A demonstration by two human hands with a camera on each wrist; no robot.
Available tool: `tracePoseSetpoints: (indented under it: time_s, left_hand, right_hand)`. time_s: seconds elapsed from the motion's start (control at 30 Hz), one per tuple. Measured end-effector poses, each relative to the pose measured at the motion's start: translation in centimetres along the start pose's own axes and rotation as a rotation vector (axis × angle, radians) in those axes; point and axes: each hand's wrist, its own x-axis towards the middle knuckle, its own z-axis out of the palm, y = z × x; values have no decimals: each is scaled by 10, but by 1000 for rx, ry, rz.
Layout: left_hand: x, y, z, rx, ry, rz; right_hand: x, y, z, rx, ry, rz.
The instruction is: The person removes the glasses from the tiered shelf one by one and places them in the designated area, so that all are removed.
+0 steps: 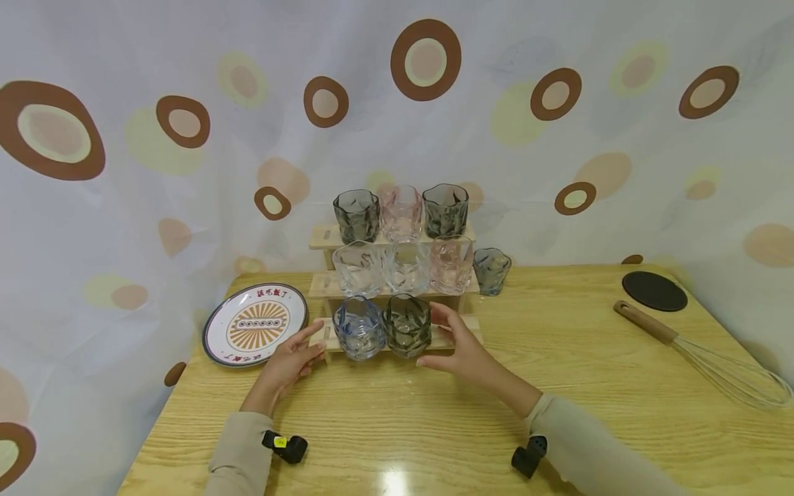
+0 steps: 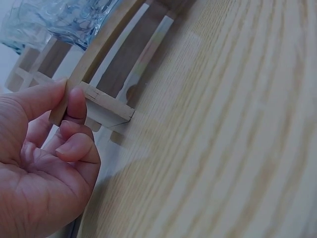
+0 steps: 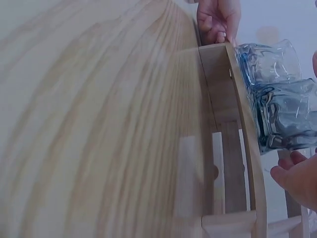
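A three-tier wooden rack stands on the table with drinking glasses on every tier. On the lowest tier, a blue glass sits at the left beside a dark green glass. My left hand pinches the left end of that tier's board between thumb and finger. Close to the dark green glass's right side is my right hand, its thumb and fingers spread apart. In the right wrist view, a gap shows between a fingertip and the glass base.
Clear and pink glasses fill the middle tier; grey and pink ones stand on top. A grey glass is right of the rack. A patterned plate lies left; a whisk and black disc lie right.
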Motion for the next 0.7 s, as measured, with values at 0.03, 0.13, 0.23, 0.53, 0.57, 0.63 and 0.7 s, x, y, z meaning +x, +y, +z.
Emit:
tracePoseSetpoints:
  time_s: [0.03,0.13,0.23,0.53,0.57,0.63,0.7]
  left_hand:
    - [0,0,0,0,-1,2]
    - [-1,0,1,-1,-3,3]
    - [-1,0,1,4,-1,0]
    - [-2,1,0,3,-3,6]
    - [-1,0,0,2,-2,7]
    - [0,0,-1,5,-4,9]
    - [0,0,0,4,-6,10]
  right_hand:
    - [2,-1,2,9,1,11]
    - [8,-5,6,37,12,40]
    - [14,-6,9,49,21,61]
    - [24,-9,18,71,35,149]
    - [25,-9,19,78,37,156]
    - [26,-9,21,95,45,162]
    - [27,-7,22,112,55,157]
